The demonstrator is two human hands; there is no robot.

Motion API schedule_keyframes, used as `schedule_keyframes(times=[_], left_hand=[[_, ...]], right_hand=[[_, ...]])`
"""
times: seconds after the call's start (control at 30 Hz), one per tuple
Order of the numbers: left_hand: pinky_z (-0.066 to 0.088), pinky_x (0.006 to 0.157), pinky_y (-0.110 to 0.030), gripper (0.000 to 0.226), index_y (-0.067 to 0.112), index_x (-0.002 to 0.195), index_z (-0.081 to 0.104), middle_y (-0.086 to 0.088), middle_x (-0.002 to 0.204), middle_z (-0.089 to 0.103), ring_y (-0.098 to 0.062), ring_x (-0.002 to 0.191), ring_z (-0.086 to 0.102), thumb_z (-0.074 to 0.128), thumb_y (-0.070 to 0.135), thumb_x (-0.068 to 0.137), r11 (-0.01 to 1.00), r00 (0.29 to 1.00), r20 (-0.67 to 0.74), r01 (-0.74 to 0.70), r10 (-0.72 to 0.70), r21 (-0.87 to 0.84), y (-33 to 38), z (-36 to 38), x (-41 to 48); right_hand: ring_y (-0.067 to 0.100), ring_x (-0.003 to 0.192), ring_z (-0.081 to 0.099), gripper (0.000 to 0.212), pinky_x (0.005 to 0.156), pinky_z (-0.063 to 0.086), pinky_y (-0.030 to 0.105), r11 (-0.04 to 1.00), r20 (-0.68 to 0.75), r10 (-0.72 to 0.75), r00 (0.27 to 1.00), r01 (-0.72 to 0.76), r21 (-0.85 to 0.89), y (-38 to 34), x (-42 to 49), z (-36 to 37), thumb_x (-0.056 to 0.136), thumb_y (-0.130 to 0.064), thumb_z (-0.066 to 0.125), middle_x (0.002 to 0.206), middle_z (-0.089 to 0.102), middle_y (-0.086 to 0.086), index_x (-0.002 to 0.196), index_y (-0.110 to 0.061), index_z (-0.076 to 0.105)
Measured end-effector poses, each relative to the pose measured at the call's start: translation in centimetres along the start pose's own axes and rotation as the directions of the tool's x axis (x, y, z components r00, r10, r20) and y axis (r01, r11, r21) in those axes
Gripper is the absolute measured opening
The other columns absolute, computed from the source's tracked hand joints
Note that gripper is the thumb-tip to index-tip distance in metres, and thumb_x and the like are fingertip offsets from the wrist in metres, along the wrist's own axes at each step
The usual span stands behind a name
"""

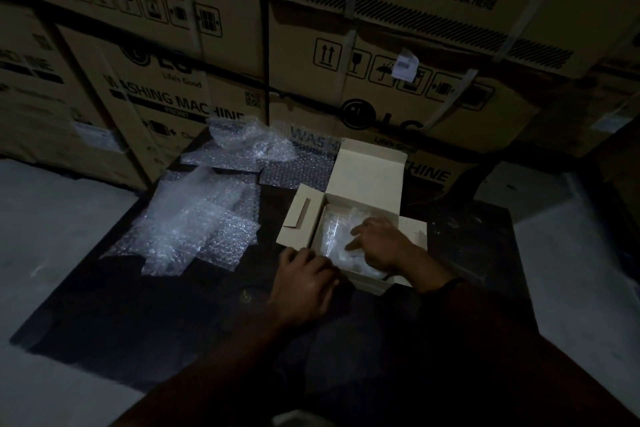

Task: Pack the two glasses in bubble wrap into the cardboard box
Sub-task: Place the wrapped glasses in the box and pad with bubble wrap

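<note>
Single head-worn view, looking forward and down, close over dark table (104, 322)

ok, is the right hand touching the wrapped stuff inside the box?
Touching. The head view shows the right hand reaching into the open cardboard box, palm down with fingers pressed on the bubble-wrapped bundle; no gap shows between them.

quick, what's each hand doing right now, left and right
Left hand: resting on the near-left corner of the cardboard box, grip unclear.
Right hand: inside the box, fingers spread on the bubble-wrapped glasses, not gripping.
</note>
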State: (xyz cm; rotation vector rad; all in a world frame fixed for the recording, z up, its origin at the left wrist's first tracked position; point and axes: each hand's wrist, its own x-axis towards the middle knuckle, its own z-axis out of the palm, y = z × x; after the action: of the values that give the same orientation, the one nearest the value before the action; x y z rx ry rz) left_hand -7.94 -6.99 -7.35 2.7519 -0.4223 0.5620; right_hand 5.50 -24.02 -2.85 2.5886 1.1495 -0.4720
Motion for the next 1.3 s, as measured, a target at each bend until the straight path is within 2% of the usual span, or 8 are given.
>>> schedule_keyframes(times=[0.13, 0.37, 0.53, 0.73, 0.83, 1.03, 1.2, 1.3], left_hand=[[0.033, 0.081, -0.039, 0.02, 0.023, 0.085, 0.069, 0.001, 0.095, 0.066, -0.024, 0.087, 0.056, 0.056, 0.035, 0.076, 0.985, 0.982, -0.098, 0.165, -0.159, 0.056, -4.2, -1.2, -2.7], [0.04, 0.087, -0.045, 0.034, 0.02, 0.105, 0.072, -0.007, 0.116, 0.063, -0.034, 0.104, 0.057, 0.055, 0.039, 0.082, 0.805, 0.806, 0.101, 0.556, -0.583, 0.205, -12.8, -4.9, -4.2], [0.043, 0.087, -0.038, 0.028, 0.024, 0.107, 0.066, -0.006, 0.117, 0.06, -0.028, 0.104, 0.053, 0.052, 0.04, 0.09, 0.788, 0.683, 0.404, 0.463, -0.609, 0.406, -15.0, -5.1, -4.7], [0.04, 0.086, -0.037, 0.018, 0.025, 0.101, 0.064, -0.001, 0.113, 0.064, -0.026, 0.103, 0.056, 0.052, 0.027, 0.088, 0.801, 0.739, 0.331, 0.466, -0.586, 0.377, -15.1, -5.4, -4.9], [0.037, 0.095, -0.04, 0.032, 0.028, 0.119, 0.06, -0.001, 0.127, 0.057, -0.027, 0.113, 0.053, 0.053, 0.038, 0.09, 0.82, 0.732, 0.37, 0.525, -0.572, 0.229, -15.3, -5.4, -4.8], [0.039, 0.094, -0.038, 0.03, 0.025, 0.113, 0.066, -0.003, 0.125, 0.056, -0.028, 0.112, 0.052, 0.048, 0.04, 0.094, 0.835, 0.735, 0.41, 0.412, -0.541, 0.364, -14.6, -5.4, -5.5], [0.045, 0.087, -0.032, 0.014, 0.022, 0.097, 0.074, 0.001, 0.105, 0.07, -0.02, 0.094, 0.063, 0.063, 0.026, 0.09, 0.844, 0.845, 0.167, 0.527, -0.508, -0.1, -16.1, -6.2, -5.3], [0.05, 0.074, -0.028, 0.011, 0.016, 0.086, 0.074, -0.002, 0.086, 0.073, -0.013, 0.074, 0.066, 0.064, 0.018, 0.09, 0.542, 0.75, 0.207, 0.613, -0.628, -0.575, -15.6, -8.5, -3.5]], right_hand=[[0.024, 0.133, 0.038, 0.058, 0.111, 0.026, 0.033, 0.981, -0.133, 0.037, 0.99, -0.011, 0.191, -0.9, -0.2, -0.4, 0.082, -0.007, 0.051, 0.147, 0.042, 0.001, 0.136, -0.027, 0.051], [0.031, 0.136, 0.036, 0.067, 0.113, 0.029, 0.036, 0.912, -0.382, 0.045, 0.923, 0.118, 0.392, -10.0, 0.1, 0.1, 0.082, -0.009, 0.054, 0.152, 0.032, 0.014, 0.146, -0.011, 0.034], [0.032, 0.145, 0.018, 0.067, 0.118, 0.007, 0.039, 0.97, -0.321, 0.084, 0.943, -0.004, 0.241, -14.2, 0.5, 1.7, 0.084, -0.021, 0.052, 0.157, 0.017, 0.018, 0.146, -0.005, 0.031], [0.025, 0.147, 0.009, 0.056, 0.118, -0.001, 0.038, 0.976, -0.253, 0.11, 0.961, -0.057, 0.209, -14.3, 0.6, 1.5, 0.089, -0.025, 0.049, 0.16, 0.006, 0.012, 0.141, -0.004, 0.04], [0.022, 0.148, 0.006, 0.051, 0.118, -0.002, 0.037, 0.976, -0.235, 0.104, 0.967, -0.054, 0.21, -14.2, 0.5, 1.2, 0.092, -0.028, 0.046, 0.16, 0.004, 0.01, 0.138, -0.006, 0.046], [0.019, 0.148, 0.004, 0.045, 0.118, -0.001, 0.038, 0.959, -0.18, 0.117, 0.977, -0.064, 0.275, -14.4, 0.6, 0.8, 0.093, -0.031, 0.047, 0.161, 0.002, 0.007, 0.133, -0.011, 0.053], [0.015, 0.148, 0.002, 0.043, 0.118, -0.004, 0.036, 0.923, -0.156, 0.136, 0.978, -0.068, 0.378, -14.2, 0.2, 0.2, 0.095, -0.029, 0.049, 0.161, 0.003, 0.002, 0.134, -0.012, 0.054], [0.013, 0.147, 0.005, 0.044, 0.118, -0.004, 0.035, 0.875, -0.128, 0.162, 0.978, -0.082, 0.478, -14.1, 0.5, -0.1, 0.095, -0.027, 0.05, 0.161, 0.008, 0.0, 0.137, -0.014, 0.05]])
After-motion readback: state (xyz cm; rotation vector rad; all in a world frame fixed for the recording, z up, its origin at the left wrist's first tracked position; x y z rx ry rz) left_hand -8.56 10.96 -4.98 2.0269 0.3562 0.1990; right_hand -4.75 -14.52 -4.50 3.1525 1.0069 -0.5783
